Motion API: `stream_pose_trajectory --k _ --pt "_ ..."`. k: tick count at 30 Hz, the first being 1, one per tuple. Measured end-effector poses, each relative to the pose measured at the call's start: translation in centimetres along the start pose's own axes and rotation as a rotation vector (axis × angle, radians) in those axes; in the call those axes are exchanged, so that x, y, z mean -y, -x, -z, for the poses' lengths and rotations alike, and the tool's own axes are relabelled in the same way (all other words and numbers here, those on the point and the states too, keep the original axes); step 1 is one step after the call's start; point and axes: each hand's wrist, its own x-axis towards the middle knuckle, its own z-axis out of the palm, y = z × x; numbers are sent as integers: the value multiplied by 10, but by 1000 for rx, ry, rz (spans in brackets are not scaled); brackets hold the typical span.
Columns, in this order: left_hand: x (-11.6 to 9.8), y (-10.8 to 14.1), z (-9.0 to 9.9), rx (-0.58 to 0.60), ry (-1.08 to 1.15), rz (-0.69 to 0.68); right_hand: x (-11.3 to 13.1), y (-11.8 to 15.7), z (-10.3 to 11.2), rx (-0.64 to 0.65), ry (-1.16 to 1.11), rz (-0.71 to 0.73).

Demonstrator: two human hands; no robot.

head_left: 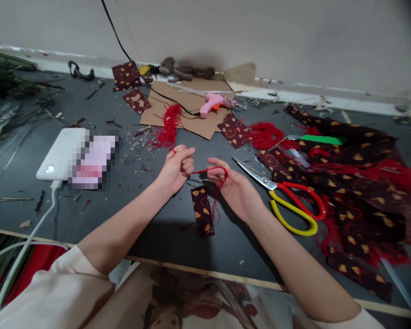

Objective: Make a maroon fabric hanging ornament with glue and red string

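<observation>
A length of red thread [205,170] stretches between my two hands above the dark table. My left hand [178,167] is closed in a fist on one part of it, with a bit of red showing at the knuckles. Over the fingers of my right hand [234,187] the same thread runs in a loop, its loose ends hanging down. Just below lies a small dark maroon fabric strip [202,211] with gold print. Scissors [276,192] with one red and one yellow handle rest beside my right hand, blades pointing at it.
A pink glue gun [213,104] lies on a cardboard sheet [192,125], near a tangle of red thread [169,125]. Printed fabric [359,196] is heaped at right. A white power bank [61,153] and a phone [95,160] sit at left.
</observation>
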Motion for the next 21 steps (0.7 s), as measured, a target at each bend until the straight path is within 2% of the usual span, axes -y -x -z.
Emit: stream_pose_trajectory --k 3,7,10,12,15,18,19,20,21 --pt "3 2 0 37 20 42 2 0 0 -8 48 64" --pt "4 3 0 99 100 90 9 -4 -2 86 14 37" --pt "3 3 -2 142 173 140 23 -13 -4 135 64 58" --pt "4 1 -3 130 181 117 38 -21 -6 137 149 115" --pt "5 -3 -2 -17 115 -86 68 -29 -11 129 340 168" --pt "6 -6 1 -210 3 -438 93 -27 -19 200 496 182" --pt "5 -6 2 -215 -30 -533 97 -24 -22 231 519 180" --pt "4 -4 2 -170 -56 -577 99 -22 -24 264 525 174" --pt "3 -2 1 -80 -72 -553 99 -20 -26 295 516 165"
